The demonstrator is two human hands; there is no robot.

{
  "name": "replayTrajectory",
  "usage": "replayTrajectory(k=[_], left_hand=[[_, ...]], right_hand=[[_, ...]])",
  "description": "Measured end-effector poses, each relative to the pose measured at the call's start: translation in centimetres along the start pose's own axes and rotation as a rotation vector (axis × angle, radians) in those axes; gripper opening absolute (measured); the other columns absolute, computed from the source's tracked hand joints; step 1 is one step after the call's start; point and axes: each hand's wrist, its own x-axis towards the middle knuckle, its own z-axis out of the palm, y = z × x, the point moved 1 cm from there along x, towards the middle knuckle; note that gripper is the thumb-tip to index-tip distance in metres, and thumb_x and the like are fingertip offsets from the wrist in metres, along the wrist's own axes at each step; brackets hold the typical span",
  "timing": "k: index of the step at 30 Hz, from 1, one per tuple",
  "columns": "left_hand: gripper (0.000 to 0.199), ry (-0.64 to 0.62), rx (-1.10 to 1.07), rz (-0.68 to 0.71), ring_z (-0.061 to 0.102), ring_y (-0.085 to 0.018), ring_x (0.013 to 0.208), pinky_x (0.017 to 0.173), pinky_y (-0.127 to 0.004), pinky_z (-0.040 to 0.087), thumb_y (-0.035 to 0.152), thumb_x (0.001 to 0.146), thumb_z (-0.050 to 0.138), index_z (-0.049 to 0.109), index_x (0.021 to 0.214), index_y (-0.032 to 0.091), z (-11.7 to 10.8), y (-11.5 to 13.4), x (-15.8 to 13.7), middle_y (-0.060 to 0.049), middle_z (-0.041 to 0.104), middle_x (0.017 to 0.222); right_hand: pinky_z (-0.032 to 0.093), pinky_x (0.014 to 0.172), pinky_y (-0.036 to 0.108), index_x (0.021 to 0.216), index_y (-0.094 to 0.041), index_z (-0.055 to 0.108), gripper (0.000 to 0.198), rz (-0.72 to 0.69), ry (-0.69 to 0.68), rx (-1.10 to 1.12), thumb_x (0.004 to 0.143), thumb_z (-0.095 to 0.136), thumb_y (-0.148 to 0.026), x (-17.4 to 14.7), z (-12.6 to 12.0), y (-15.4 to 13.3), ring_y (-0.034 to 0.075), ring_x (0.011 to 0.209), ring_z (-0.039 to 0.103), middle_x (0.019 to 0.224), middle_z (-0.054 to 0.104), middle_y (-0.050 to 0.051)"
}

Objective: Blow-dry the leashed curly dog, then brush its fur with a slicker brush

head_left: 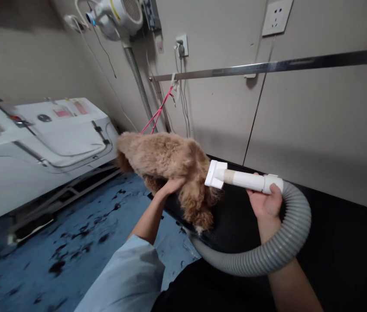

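A small brown curly dog stands on a black grooming table, held by a pink leash tied to a metal rail. My left hand is tucked under the dog's belly, holding it up. My right hand grips a white dryer nozzle whose flat head presses against the dog's hindquarters. A grey ribbed hose loops from the nozzle around my right wrist.
A white pet bathtub stands to the left. The blue floor is strewn with dark hair clippings. A wall-mounted blower unit with a hose hangs above, next to wall sockets.
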Motion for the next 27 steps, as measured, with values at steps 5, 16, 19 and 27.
replayTrajectory(k=[5, 16, 19, 27], left_hand=[[0.027, 0.085, 0.66, 0.39, 0.07, -0.032, 0.1, 0.101, -0.043, 0.051, 0.034, 0.098, 0.059, 0.078, 0.089, 0.016, -1.5, 7.1, -0.6, -0.016, 0.075, 0.091], [0.029, -0.173, 1.23, 0.767, 0.063, -0.039, 0.124, 0.123, -0.059, 0.028, 0.007, 0.087, 0.061, 0.085, 0.102, 0.013, 7.3, 5.9, 5.3, -0.022, 0.078, 0.117], [0.03, -0.23, 1.112, 0.813, 0.07, -0.031, 0.102, 0.113, -0.049, 0.042, 0.009, 0.093, 0.054, 0.082, 0.104, 0.011, 7.4, 4.2, 4.5, -0.02, 0.078, 0.103], [0.019, -0.151, 0.492, 0.603, 0.069, -0.027, 0.105, 0.1, -0.037, 0.053, 0.015, 0.085, 0.064, 0.075, 0.101, 0.013, 7.4, 2.8, 4.5, -0.014, 0.077, 0.109]], right_hand=[[0.061, 0.096, 0.049, 0.097, -0.029, 0.068, 0.03, -0.021, 0.018, -0.036, 0.067, 0.07, -0.036, -0.8, -0.5, -0.3, 0.025, 0.111, 0.07, 0.098, 0.072, -0.001], [0.039, 0.121, 0.071, 0.088, -0.035, 0.07, 0.024, -0.07, 0.049, -0.184, 0.064, 0.069, -0.038, -3.4, -1.2, -0.3, 0.033, 0.123, 0.068, 0.091, 0.069, -0.004], [0.044, 0.119, 0.067, 0.09, -0.033, 0.069, 0.029, -0.072, 0.065, -0.187, 0.062, 0.073, -0.039, -3.9, -1.6, 0.7, 0.032, 0.12, 0.07, 0.098, 0.071, -0.003], [0.044, 0.118, 0.07, 0.098, -0.033, 0.067, 0.035, -0.036, -0.001, -0.217, 0.066, 0.076, -0.043, -5.5, -3.4, 3.9, 0.034, 0.117, 0.071, 0.105, 0.075, 0.001]])
